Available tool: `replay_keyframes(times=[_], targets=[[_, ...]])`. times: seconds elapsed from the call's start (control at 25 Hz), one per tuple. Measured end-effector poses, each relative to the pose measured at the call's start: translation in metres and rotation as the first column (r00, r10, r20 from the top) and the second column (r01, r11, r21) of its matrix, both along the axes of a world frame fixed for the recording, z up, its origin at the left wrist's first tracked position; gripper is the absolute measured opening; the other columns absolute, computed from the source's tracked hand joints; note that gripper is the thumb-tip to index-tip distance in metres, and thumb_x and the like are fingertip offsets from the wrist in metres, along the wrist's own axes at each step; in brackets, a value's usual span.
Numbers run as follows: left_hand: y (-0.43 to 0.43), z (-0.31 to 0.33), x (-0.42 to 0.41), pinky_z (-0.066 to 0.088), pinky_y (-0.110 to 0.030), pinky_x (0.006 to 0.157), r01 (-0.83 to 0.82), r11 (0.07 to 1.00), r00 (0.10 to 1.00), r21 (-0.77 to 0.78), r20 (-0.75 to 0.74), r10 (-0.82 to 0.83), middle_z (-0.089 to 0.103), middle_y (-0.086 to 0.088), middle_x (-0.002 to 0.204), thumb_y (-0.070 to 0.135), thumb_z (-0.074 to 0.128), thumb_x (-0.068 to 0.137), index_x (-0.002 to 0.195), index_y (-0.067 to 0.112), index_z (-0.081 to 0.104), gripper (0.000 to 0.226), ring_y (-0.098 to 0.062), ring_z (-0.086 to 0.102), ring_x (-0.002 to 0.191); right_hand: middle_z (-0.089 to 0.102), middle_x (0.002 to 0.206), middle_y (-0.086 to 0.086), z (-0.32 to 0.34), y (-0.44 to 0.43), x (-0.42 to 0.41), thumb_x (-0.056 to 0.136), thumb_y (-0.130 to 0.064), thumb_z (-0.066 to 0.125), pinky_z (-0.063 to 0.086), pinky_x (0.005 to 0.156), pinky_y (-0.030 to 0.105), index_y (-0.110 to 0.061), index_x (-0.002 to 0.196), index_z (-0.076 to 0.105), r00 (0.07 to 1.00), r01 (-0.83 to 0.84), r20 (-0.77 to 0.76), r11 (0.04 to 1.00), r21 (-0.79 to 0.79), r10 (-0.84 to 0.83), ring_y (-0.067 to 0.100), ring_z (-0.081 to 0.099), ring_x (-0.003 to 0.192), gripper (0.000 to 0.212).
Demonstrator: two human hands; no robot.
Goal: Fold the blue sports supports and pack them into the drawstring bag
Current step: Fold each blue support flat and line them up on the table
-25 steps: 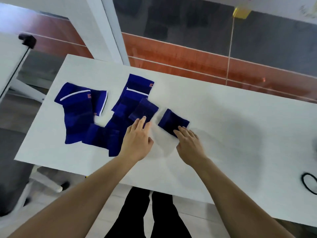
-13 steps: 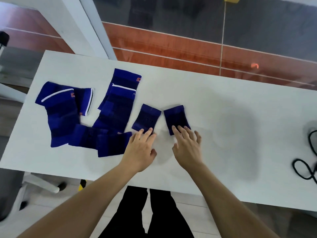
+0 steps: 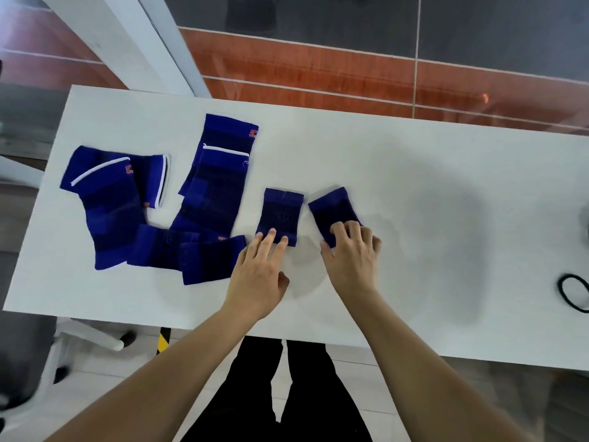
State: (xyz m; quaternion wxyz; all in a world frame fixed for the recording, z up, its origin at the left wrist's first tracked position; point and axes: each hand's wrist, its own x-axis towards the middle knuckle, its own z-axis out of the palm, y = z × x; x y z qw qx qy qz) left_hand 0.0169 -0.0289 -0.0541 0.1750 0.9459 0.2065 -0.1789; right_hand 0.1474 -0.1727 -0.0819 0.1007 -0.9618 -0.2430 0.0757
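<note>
Supports of dark blue knitted elastic lie spread over the white rectangular bench (image 3: 414,173), none of them inside any container; no bag shows among them. Two small folded blue wrist supports sit near the middle: the left small support (image 3: 280,215) lies squarely, and the right small support (image 3: 333,212) lies tilted just beside it, the two apart by a narrow strip of bench.

The left hand (image 3: 258,275) is flat and open, palm down, its fingertips (image 3: 272,232) pressing on the near edge of the left small support. The right hand (image 3: 352,260) is also palm down with fingers spread and slightly curled, resting on the near corner of the right small support; it presses rather than grips. Both forearms reach in from the near edge of the bench.

Further left, a long blue sleeve with a white trim line and an orange logo (image 3: 220,177) lies lengthwise, its near end overlapping a folded blue band (image 3: 212,263) and another blue band (image 3: 159,250) beside it. At the far left a bent blue support with a white-edged opening (image 3: 105,199) overlaps a shorter white-trimmed piece (image 3: 153,180).

A black looped cord (image 3: 573,293) lies at the right edge of the bench, well apart from the hands.
</note>
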Motion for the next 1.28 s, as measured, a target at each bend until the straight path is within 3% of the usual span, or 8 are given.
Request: replay_keyframes(times=[0.24,0.4,0.52,0.64,0.8,0.96,1.12,1.28], targets=[[-0.002,0.003,0.006,0.035,-0.042,0.112,0.107,0.994,0.994,0.038,0.011,-0.107,0.039,-0.007,0.152,0.038,0.053,0.092,0.153,0.023,0.035,0.066,-0.029,0.039,0.135,0.062,0.127,0.007,0.001,-0.007,-0.01,0.091,-0.03,0.065,0.033,0.106,0.046,-0.019,0.127,0.065,0.999,-0.029,0.04,0.998,0.054,0.027,0.03,0.056,0.12,0.038],[0.017,0.004,0.019,0.043,-0.037,0.096,0.059,0.998,0.98,0.022,0.188,-0.062,0.054,-0.002,0.131,0.022,0.055,0.089,0.138,0.019,0.053,0.05,-0.025,0.053,0.109,0.063,0.101,0.004,0.008,0.004,-0.024,0.091,-0.031,0.065,0.036,0.087,0.041,-0.016,0.112,0.068,0.998,-0.031,0.059,0.993,0.11,0.024,0.029,0.057,0.094,0.026],[0.044,0.004,0.032,0.045,-0.041,0.096,-0.058,0.992,0.973,0.115,0.227,0.03,0.055,-0.004,0.13,0.016,0.056,0.091,0.134,0.017,0.055,0.043,-0.027,0.054,0.11,0.063,0.092,0.001,0.007,0.018,-0.027,0.093,-0.033,0.064,0.038,0.081,0.04,-0.019,0.11,0.07,0.998,-0.059,0.031,0.986,0.155,0.055,0.027,0.055,0.084,0.023],[0.053,0.004,0.025,0.045,-0.042,0.099,-0.121,0.982,0.966,0.144,0.244,0.084,0.054,-0.007,0.133,0.014,0.058,0.091,0.134,0.016,0.054,0.043,-0.029,0.054,0.114,0.068,0.109,-0.001,-0.001,0.025,-0.03,0.092,-0.024,0.064,0.04,0.086,0.039,-0.02,0.118,0.072,0.98,-0.197,0.018,0.957,0.212,0.198,0.026,0.059,0.095,0.027],[0.038,0.002,-0.025,0.043,-0.043,0.105,-0.273,0.949,0.937,0.158,0.268,0.225,0.05,-0.01,0.141,0.014,0.065,0.088,0.137,0.014,0.05,0.051,-0.031,0.051,0.125,0.058,0.144,0.001,-0.005,0.028,-0.037,0.091,-0.018,0.061,0.034,0.105,0.045,-0.02,0.141,0.058,0.969,-0.235,-0.05,0.967,0.095,0.24,0.028,0.052,0.125,0.05],[0.046,-0.005,-0.067,0.041,-0.047,0.108,-0.289,0.939,0.946,0.189,0.209,0.249,0.051,-0.012,0.144,0.019,0.072,0.088,0.137,0.014,0.054,0.053,-0.033,0.049,0.129,0.053,0.149,0.007,-0.001,0.029,-0.037,0.09,-0.014,0.061,0.033,0.107,0.048,-0.016,0.142,0.054,0.974,-0.215,-0.056,0.974,0.067,0.219,0.03,0.048,0.131,0.053],[0.056,-0.005,-0.066,0.04,-0.042,0.098,-0.277,0.929,0.953,0.247,0.193,0.233,0.06,-0.007,0.115,0.022,0.079,0.08,0.134,0.017,0.055,0.06,-0.03,0.052,0.106,0.06,0.137,0.007,0.003,0.018,-0.05,0.085,-0.009,0.061,0.036,0.103,0.045,-0.012,0.129,0.062,0.971,-0.23,-0.04,0.969,0.096,0.234,0.03,0.054,0.124,0.045],[0.059,-0.001,-0.052,0.042,-0.039,0.085,-0.248,0.946,0.936,0.209,0.304,0.178,0.064,-0.002,0.088,0.019,0.08,0.081,0.101,0.016,0.069,0.023,-0.027,0.055,0.088,0.055,0.145,0.002,0.004,0.001,-0.063,0.083,-0.009,0.062,0.034,0.106,0.041,-0.015,0.134,0.059,0.955,-0.278,-0.088,0.958,0.066,0.283,0.023,0.049,0.133,0.052]])
